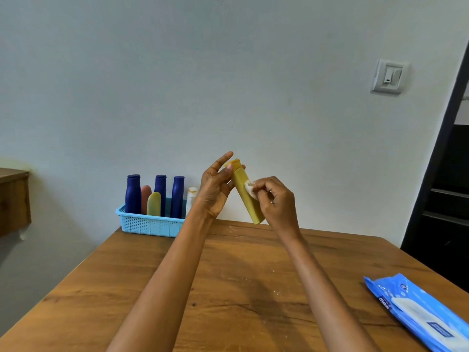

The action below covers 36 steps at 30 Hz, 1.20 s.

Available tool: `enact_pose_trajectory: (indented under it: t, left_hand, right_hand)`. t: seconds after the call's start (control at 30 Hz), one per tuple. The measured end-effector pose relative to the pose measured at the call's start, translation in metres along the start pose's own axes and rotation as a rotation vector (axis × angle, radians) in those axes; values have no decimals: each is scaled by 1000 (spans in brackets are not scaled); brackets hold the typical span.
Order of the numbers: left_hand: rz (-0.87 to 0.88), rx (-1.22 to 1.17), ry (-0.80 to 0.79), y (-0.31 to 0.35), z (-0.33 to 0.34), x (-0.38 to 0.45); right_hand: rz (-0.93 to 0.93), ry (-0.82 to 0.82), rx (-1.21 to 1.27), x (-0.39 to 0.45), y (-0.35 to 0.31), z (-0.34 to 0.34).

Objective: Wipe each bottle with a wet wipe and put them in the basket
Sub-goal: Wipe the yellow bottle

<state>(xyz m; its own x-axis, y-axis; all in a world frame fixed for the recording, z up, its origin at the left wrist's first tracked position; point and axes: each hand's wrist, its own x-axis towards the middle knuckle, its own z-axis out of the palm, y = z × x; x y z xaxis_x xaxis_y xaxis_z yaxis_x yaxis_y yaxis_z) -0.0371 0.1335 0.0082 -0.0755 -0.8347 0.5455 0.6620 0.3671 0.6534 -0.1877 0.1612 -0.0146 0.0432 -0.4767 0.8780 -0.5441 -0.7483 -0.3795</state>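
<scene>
A tall yellow bottle [245,196] is held tilted in the air above the far edge of the table, cap uppermost. My left hand [215,189] grips it near the cap with thumb and fingers, the index finger stretched out. My right hand [275,199] pinches a small white wet wipe [249,188] against the bottle's side. A light blue basket [149,224] stands at the table's far left corner. It holds three dark blue bottles [133,194], a pink one [146,196], a short yellow one [153,204] and a white one [191,198].
A blue pack of wet wipes [421,316] lies at the right edge of the wooden table [228,288]. A wall stands just behind the table. A wooden cabinet [14,199] is at the left, dark shelving at the right.
</scene>
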Motion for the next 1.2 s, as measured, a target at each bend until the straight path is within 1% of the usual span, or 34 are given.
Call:
enact_pose_trajectory:
  t: [0.1, 0.2, 0.27, 0.37, 0.43, 0.57, 0.7, 0.77, 0.93, 0.97, 1.07, 1.2]
  left_hand:
    - [16, -11, 17, 1, 0, 1]
    - [41, -24, 40, 3, -1, 1]
    - [50, -34, 69, 4, -5, 1]
    - [61, -30, 90, 4, -11, 1]
    - [57, -15, 82, 4, -9, 1]
    - [47, 21, 68, 4, -2, 2]
    - [55, 13, 93, 2, -4, 2]
    - [56, 30, 103, 1, -6, 2]
    - [71, 29, 147, 0, -12, 2]
    - [75, 29, 153, 0, -11, 3]
    - [89, 37, 173, 0, -8, 4]
    - [94, 41, 200, 3, -13, 4]
  right_hand:
    - [-119, -59, 6, 5, -10, 0]
    - [-132, -60, 51, 4, -10, 0]
    - [-73, -56, 65, 0, -2, -1]
    - [165, -41, 81, -4, 10, -2]
    - [245, -45, 51, -2, 13, -2]
    - [205, -85, 147, 6, 1, -2]
    - [128, -110, 248, 7, -9, -4]
    - [168, -116, 210, 4, -5, -4]
    - [356, -84, 82, -1, 13, -4]
    - [354, -105, 83, 0, 13, -4]
    - [263, -155, 100, 2, 7, 2]
    - [208, -155, 219, 0, -1, -1]
